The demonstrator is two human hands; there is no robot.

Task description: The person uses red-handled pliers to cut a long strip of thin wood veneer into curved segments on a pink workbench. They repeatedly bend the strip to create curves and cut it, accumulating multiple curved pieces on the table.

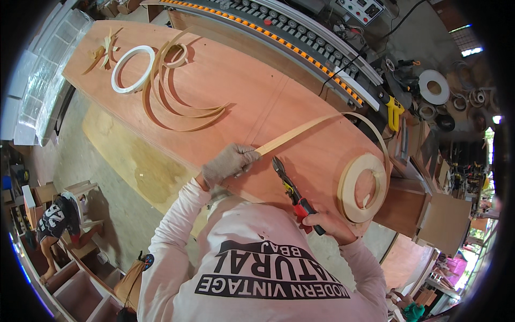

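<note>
In a grey work glove, my left hand is closed around the end of a long pale wood edging strip. From there the strip runs right across the reddish wooden panel and curves round to a coiled roll of the same edging, lying near the panel's right end. My ungloved right hand grips a pair of snips by red and black handles. Their jaws point up and left, slightly parted, just below the strip and apart from it.
Curved offcut strips, a small coil and a white roll lie on the panel's left part. Beyond its far edge stands a roller machine. A yellow heat gun is at the right. A person bends over cabinets at lower left.
</note>
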